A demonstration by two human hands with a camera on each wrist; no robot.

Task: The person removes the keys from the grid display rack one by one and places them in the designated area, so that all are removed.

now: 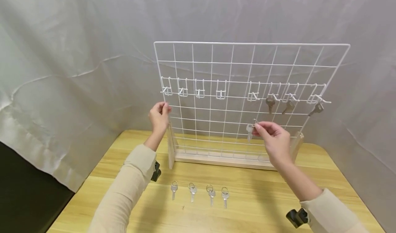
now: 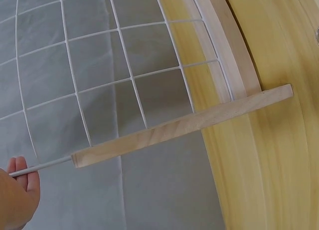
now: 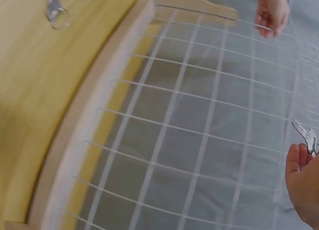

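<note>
Grey fabric (image 1: pixel 108 26) is hanging behind 1 white wire grid rack (image 1: pixel 252 43), which is standing on a wood-grain table (image 1: pixel 247 205); 2 wooden feet (image 1: pixel 171 147) are supporting its ends. 8 white wire hooks (image 1: pixel 253 96) are lining the rack, and 3 hanging keys (image 1: pixel 270 104) are occupying those at its right end. 4 ringed keys (image 1: pixel 193 189) are lying in front of the rack. Left hand (image 1: pixel 159 117) is gripping the rack's left edge; right hand (image 1: pixel 276 141) is pinching 1 more key (image 1: pixel 249 127) before the rack, below its hooks.

Shiny metal keys (image 1: pixel 174 188), smooth wooden table (image 1: pixel 247 205), satiny cloth backdrop (image 1: pixel 123 26).
</note>
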